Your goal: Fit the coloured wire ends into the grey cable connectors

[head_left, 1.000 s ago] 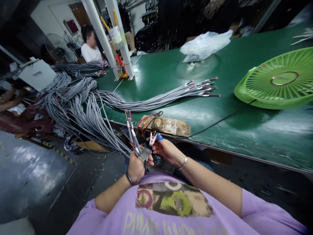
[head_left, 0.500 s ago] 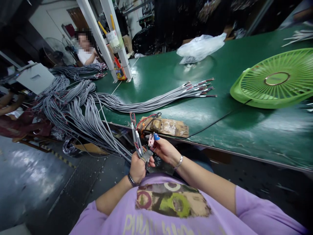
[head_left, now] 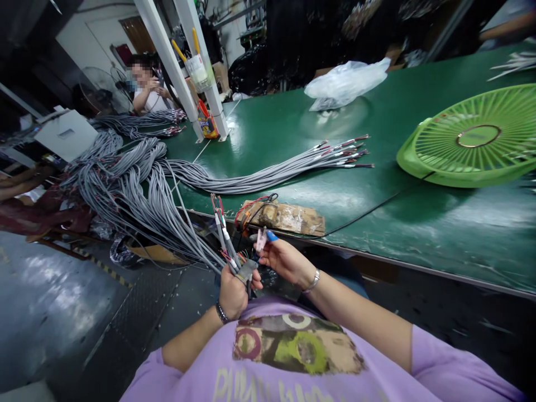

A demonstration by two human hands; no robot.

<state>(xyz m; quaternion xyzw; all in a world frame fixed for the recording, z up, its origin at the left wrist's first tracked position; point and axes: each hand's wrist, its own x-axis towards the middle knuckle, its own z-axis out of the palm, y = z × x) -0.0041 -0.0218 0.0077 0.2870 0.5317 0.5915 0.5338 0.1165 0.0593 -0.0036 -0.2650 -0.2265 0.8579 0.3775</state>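
Grey cables (head_left: pixel 230 245) in left hand (head_left: pixel 233 291), pink clip (head_left: pixel 261 240) in right hand (head_left: pixel 288 261)

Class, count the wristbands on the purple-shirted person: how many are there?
2, one on each wrist: a dark wristband by the left hand, holding grey cables, and a silver wristband by the right hand, holding a pink clip. None seems hidden.

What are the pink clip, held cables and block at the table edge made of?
Pink clip: probably plastic; pale, evenly coloured, though small here. Held cables: seemingly plastic-jacketed, smooth grey outside, coloured wires emerging. Block: looks like wood, rough and brown, with whitish patches.
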